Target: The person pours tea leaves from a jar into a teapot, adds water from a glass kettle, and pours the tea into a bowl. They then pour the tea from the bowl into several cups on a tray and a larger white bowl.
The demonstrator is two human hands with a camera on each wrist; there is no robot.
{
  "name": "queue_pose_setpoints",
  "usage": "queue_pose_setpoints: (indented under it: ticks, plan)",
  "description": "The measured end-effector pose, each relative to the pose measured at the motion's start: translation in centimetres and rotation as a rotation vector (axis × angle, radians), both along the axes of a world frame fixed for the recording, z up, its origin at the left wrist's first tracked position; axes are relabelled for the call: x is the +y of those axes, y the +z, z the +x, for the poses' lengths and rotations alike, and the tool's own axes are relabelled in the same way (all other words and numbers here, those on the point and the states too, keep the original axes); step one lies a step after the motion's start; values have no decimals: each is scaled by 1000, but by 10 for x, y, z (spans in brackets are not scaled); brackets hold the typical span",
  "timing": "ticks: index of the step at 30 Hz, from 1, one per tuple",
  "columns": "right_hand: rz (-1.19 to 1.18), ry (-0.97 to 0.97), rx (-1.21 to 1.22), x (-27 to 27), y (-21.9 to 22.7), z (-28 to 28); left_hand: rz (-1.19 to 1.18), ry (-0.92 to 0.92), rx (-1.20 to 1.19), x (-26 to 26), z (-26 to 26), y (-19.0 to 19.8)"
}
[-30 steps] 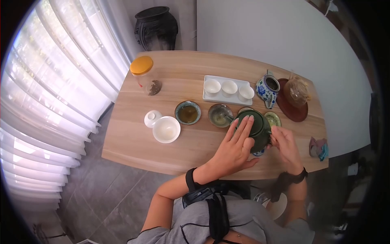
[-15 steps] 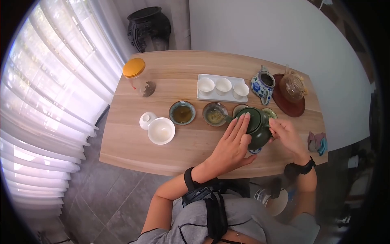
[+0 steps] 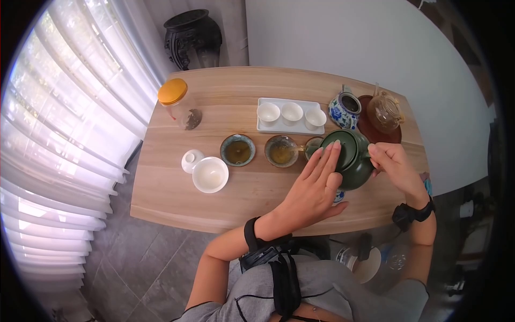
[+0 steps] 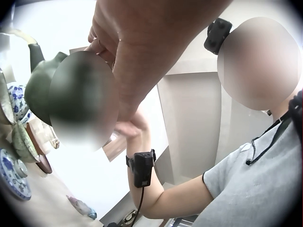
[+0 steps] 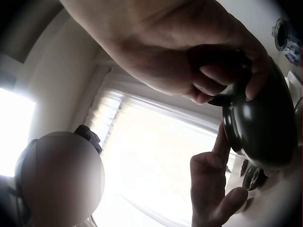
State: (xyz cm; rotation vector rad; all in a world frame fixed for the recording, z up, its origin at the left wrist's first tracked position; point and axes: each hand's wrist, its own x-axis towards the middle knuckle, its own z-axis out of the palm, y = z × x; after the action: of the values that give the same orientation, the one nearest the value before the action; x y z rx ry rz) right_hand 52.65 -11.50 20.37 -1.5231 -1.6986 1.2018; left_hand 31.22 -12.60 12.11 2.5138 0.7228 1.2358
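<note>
My right hand [image 3: 396,165] grips the handle of a dark green teapot [image 3: 360,174], which is tilted with its spout to the left. Straight fingers of my left hand [image 3: 313,196] rest on the teapot's lid [image 3: 343,145]. From the spout [image 4: 36,56] a thin stream of pale tea runs into a small glazed bowl [image 3: 267,147], which holds yellowish-brown tea. In the right wrist view, fingers of the right hand curl at the teapot's handle. Left of that bowl stands a bluish bowl [image 3: 222,148] with darker tea. Another bowl [image 3: 313,146] lies partly hidden under the spout.
White cups [image 3: 292,112] stand on a white tray [image 3: 276,129] behind. A blue-and-white teapot [image 3: 343,112] and a glass teapot [image 3: 384,111] are at back right. A white bowl [image 3: 210,174], its lid [image 3: 191,160] and a yellow-lidded jar [image 3: 185,110] are at left.
The green teapot and both hands have shifted a little right and higher. A stream between spout and bowl now shows clearly, and the bowl's tea looks darker.
</note>
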Motion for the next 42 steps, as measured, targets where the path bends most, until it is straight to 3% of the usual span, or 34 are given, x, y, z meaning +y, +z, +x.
queue_pose_setpoints:
  ticks: [6,10,16,23,27,35,42]
  plan:
    - [50,17,-21,-2,8,-1,21,12,-15,1,1,6]
    - [45,5,32,-5,-10,-3,12,25,-9,2,-1,-2]
    - [-36,-169,468,-24,-70,-3,-20,45,22,1,1,-8]
    - [74,-404,649,-44,-108,2,28,6,43,-3,18,-4]
    - [153,-376,591,-47,-94,19,56,-2,57,-5,32,-2]
    - [67,-239,247,-42,-60,53,45,-26,77,-4,62,-10]
    - [-19,-172,124,-25,-40,65,34,-29,76,0,75,-19]
